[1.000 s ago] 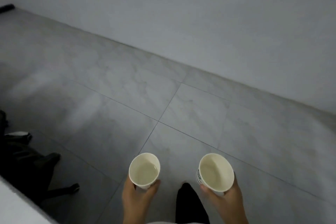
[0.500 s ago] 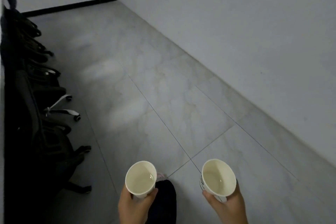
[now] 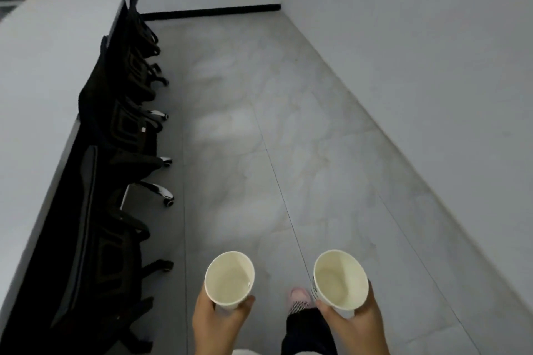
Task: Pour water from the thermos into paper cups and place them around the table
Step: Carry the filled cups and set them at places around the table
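My left hand (image 3: 215, 323) grips a white paper cup (image 3: 229, 278) from below, upright, with water showing inside. A second white paper cup (image 3: 340, 278) with water and some print on its side is held the same way by my right hand (image 3: 359, 326). Both cups hang over the grey tiled floor at the bottom of the view. The long white table (image 3: 43, 72) runs along the left side. No thermos is in view.
A row of several black office chairs (image 3: 115, 153) on castors is tucked against the table's right edge. A white wall (image 3: 432, 52) bounds the right side, leaving a floor aisle (image 3: 245, 138) between. My foot in a pink slipper (image 3: 298, 297) is between the cups.
The view has swung left: the table and the full chair row have come into sight and the aisle now runs straight ahead. Both hands still hold their cups in front of me.
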### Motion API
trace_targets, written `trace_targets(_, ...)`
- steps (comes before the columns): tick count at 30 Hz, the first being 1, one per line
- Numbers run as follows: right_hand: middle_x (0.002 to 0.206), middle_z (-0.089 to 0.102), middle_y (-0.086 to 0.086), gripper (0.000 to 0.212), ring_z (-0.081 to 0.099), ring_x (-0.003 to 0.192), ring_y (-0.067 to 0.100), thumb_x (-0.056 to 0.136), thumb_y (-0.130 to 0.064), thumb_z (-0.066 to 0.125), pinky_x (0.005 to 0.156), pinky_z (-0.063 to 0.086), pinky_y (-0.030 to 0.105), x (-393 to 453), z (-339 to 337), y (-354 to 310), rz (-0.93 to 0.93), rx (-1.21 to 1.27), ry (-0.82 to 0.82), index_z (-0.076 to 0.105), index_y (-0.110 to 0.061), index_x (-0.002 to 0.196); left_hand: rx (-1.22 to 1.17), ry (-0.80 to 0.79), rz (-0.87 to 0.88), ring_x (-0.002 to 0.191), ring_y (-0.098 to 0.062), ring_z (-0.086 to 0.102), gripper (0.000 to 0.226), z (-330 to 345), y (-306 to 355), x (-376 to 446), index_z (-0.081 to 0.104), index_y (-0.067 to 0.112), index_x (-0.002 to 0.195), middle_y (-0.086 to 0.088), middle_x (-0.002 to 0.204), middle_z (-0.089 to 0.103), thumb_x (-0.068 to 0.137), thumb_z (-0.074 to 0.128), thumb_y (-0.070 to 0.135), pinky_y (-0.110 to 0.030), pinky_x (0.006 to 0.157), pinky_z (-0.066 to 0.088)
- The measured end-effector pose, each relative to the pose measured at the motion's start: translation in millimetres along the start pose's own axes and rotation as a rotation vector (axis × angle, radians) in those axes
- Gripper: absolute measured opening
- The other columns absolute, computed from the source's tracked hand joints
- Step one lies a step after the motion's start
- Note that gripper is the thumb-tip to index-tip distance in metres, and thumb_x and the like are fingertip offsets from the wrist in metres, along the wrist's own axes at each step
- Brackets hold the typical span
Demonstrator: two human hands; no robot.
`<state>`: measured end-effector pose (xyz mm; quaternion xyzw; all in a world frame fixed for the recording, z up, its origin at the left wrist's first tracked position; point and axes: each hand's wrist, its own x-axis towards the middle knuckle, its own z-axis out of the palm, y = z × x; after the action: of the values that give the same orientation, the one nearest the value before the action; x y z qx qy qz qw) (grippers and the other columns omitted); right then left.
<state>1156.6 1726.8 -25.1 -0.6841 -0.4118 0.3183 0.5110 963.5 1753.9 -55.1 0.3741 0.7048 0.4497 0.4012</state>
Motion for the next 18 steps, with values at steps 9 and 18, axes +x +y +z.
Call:
trace_targets(9,0.094,0.059,-0.016,0.075,0.057,0.086,-0.001,0.048,0.013,0.081,0.066,0.038,-0.005,228.1,89.4,-41.5,-0.15,0.014,-0.393,0.05,-0.037,0.094,-0.202,0.331,-0.061,0.091,-0.019,0.054,0.061,71.2,79.0,150.5,0.058,0.015,0.105,0.0,0.092,0.061,0.054,0.083,-0.007,-0.029,0.08,0.036)
trace_targets(18,0.093,0.058,-0.014,0.073,0.052,0.082,-0.023,0.043,0.014,0.082,0.07,0.036,-0.007,345.3,197.5,-65.1,-0.236,-0.034,-0.638,0.052,-0.019,0.101,-0.27,0.595,-0.166,0.088,-0.016,0.058,0.063,78.2,99.9,253.9,0.053,0.037,0.09,0.017,0.089,0.06,0.051,0.085,-0.001,-0.026,0.073,0.039)
